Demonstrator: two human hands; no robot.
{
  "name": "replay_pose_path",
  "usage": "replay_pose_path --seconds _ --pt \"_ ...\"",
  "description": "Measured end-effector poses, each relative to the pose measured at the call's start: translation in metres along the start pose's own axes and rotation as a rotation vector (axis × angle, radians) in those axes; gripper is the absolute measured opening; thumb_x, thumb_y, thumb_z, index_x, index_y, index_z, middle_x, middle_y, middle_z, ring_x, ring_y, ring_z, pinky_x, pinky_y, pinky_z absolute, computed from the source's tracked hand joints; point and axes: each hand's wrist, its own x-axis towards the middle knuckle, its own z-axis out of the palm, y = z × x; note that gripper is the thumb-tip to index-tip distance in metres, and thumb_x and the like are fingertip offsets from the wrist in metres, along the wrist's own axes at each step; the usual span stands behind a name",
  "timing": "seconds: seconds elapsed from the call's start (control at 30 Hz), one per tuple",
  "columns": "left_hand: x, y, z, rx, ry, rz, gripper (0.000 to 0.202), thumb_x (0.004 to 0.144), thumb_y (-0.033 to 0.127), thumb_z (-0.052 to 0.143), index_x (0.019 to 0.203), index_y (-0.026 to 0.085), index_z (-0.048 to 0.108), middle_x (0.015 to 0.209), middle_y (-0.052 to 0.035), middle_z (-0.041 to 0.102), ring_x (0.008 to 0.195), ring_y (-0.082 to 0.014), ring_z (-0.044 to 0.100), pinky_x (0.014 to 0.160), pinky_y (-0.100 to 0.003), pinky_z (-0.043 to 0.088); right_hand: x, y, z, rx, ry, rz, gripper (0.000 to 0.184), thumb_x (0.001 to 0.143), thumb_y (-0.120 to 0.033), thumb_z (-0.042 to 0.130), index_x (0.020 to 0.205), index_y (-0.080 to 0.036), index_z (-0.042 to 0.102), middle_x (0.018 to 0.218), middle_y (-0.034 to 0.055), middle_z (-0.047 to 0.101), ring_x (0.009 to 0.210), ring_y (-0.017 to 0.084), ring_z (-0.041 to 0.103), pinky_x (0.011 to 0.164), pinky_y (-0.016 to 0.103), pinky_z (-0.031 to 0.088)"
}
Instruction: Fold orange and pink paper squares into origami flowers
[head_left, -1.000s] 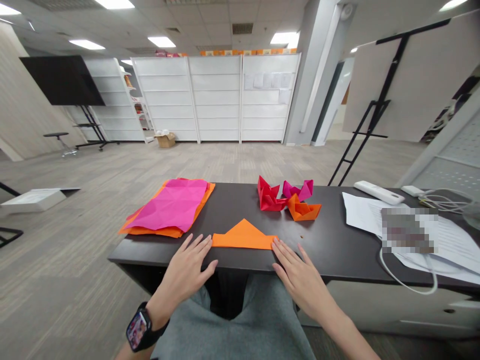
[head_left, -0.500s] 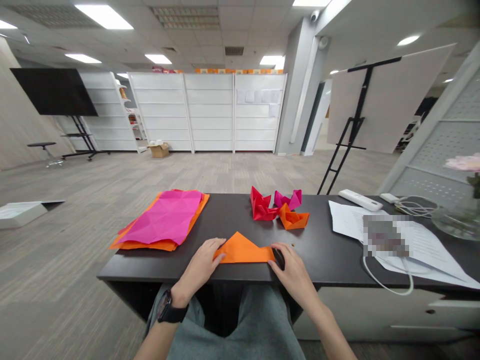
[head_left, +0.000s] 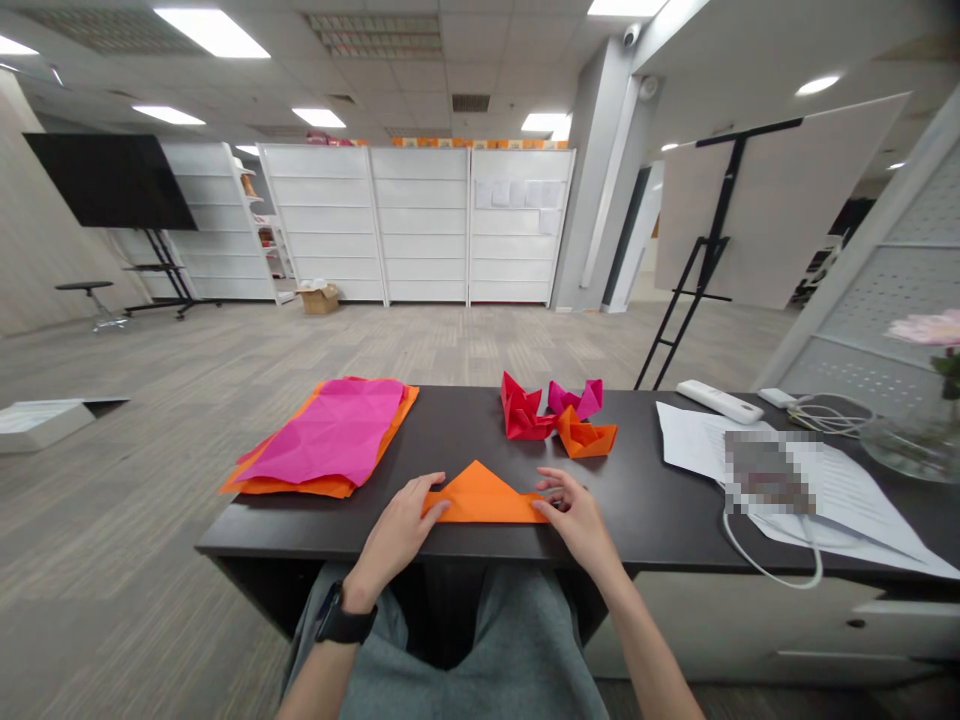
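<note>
Orange paper (head_left: 484,500), part-folded, pinched at its ends by left hand (head_left: 401,525) and right hand (head_left: 581,520); red boat (head_left: 525,415), pink boat (head_left: 577,398), orange boat (head_left: 587,437) seemingly finished; stacked sheets (head_left: 322,435) unfolded.

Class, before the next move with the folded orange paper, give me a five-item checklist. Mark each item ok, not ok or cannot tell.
1. Hands at opposite ends: ok. The left hand touches the left end of the folded orange paper, the right hand the right end.
2. Peak pointing away from the person, long straight edge nearest: ok.
3. Both ends fully visible: not ok. The left hand partly covers the left end.
4. Creases pressed sharp: cannot tell; too fine to see.
5. Stack of coloured sheets apart from the folded paper: ok. It lies to the left on the dark table.
</note>
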Motion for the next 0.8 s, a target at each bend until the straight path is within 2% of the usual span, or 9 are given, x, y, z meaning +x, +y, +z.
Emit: replay_pose_path --seconds 0.13,0.27,0.37,0.5,0.67,0.8 --pt "-0.001 0.003 -0.002 -0.062 -0.007 -0.018 0.039 0.092 0.032 0.058 0.129 0.022 0.054 0.126 -0.0086 0.065 0.12 -0.0239 0.06 0.106 -0.042 0.045 -0.003 0.0 -0.002 0.011 0.03 0.025 0.037 0.073 -0.036 0.069 0.106 -0.019 0.067 0.086 0.0054 0.075 0.072 0.02 0.066 0.07 0.035 0.052" --pt "0.0 0.005 -0.006 -0.142 0.028 -0.023 0.041 0.088 0.03 0.062 0.127 0.024 0.054 0.116 -0.0057 0.068 0.113 -0.0231 0.064 0.101 -0.042 0.048 -0.003 -0.001 -0.005 0.042 0.096 0.023 0.04 0.073 -0.043 0.071 0.104 -0.018 0.066 0.08 0.005 0.073 0.07 0.02 0.064 0.066 0.034 0.049" --pt "0.002 -0.001 -0.007 -0.292 0.054 -0.049 0.039 0.086 0.029 0.063 0.123 0.022 0.055 0.102 -0.004 0.069 0.101 -0.0212 0.068 0.095 -0.04 0.052 -0.004 -0.002 -0.006 0.075 0.112 0.024 0.045 0.071 -0.047 0.074 0.104 -0.018 0.065 0.078 0.0043 0.072 0.068 0.02 0.061 0.064 0.032 0.046" --pt "0.005 -0.012 -0.01 -0.528 0.126 -0.151 0.043 0.078 0.034 0.072 0.114 0.018 0.055 0.086 -0.0019 0.069 0.083 -0.0188 0.071 0.08 -0.034 0.056 -0.005 -0.003 -0.004 0.082 0.094 0.031 0.044 0.071 -0.047 0.075 0.103 -0.019 0.064 0.078 0.0036 0.07 0.07 0.02 0.06 0.064 0.032 0.044" --pt "0.005 -0.012 -0.014 -0.737 0.244 -0.283 0.052 0.066 0.039 0.082 0.106 0.017 0.056 0.079 -0.0017 0.072 0.08 -0.0204 0.073 0.08 -0.034 0.057 -0.006 -0.001 -0.002 0.175 0.093 0.074 0.045 0.07 -0.046 0.077 0.104 -0.019 0.062 0.074 0.0013 0.067 0.069 0.02 0.061 0.066 0.033 0.046" --pt "0.005 -0.007 -0.016 -0.778 0.271 -0.351 0.059 0.064 0.038 0.084 0.109 0.016 0.055 0.079 -0.0034 0.075 0.082 -0.0227 0.074 0.082 -0.036 0.057 -0.006 -0.001 -0.004 0.062 0.097 0.071 0.039 0.074 -0.048 0.073 0.101 -0.019 0.068 0.078 0.0024 0.066 0.073 0.02 0.061 0.068 0.033 0.045"
